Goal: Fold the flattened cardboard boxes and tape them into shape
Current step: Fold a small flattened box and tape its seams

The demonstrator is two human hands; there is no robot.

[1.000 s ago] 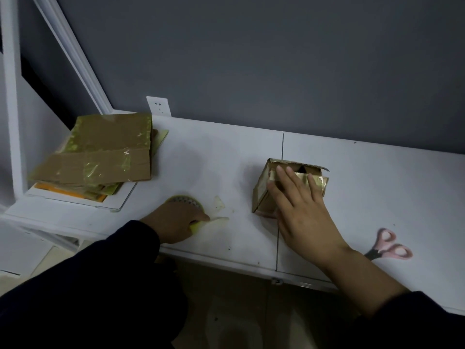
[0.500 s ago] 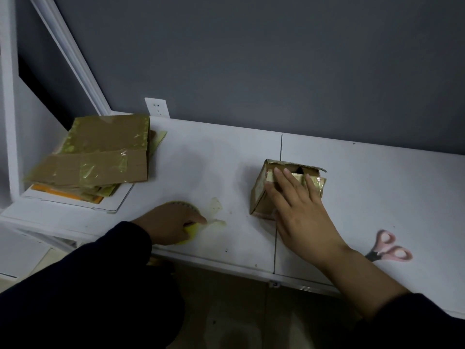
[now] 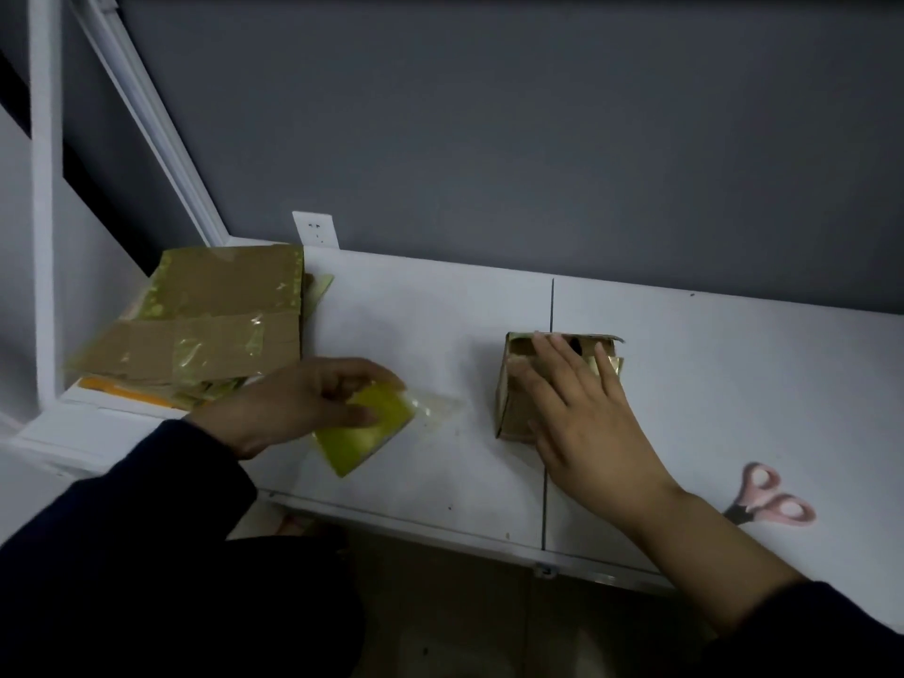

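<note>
A small folded cardboard box (image 3: pixel 513 408) with shiny tape on it stands near the middle of the white table (image 3: pixel 734 384). My right hand (image 3: pixel 582 413) lies flat over its top and front with straight fingers, pressing on it. My left hand (image 3: pixel 293 403) grips a yellow-green roll of tape (image 3: pixel 364 440), lifted off the table, with a clear strip of tape (image 3: pixel 435 408) trailing from it toward the box. A stack of flattened cardboard boxes (image 3: pixel 195 325) with tape patches lies at the far left.
Pink-handled scissors (image 3: pixel 768 501) lie near the table's front edge at the right. A wall socket (image 3: pixel 315 229) sits on the grey wall behind the stack. A white frame post (image 3: pixel 44 188) rises at the left. The table's front edge runs just below my hands.
My left hand has lifted the tape roll from the table and moved it right, toward the box. My right hand stays pressed on the box.
</note>
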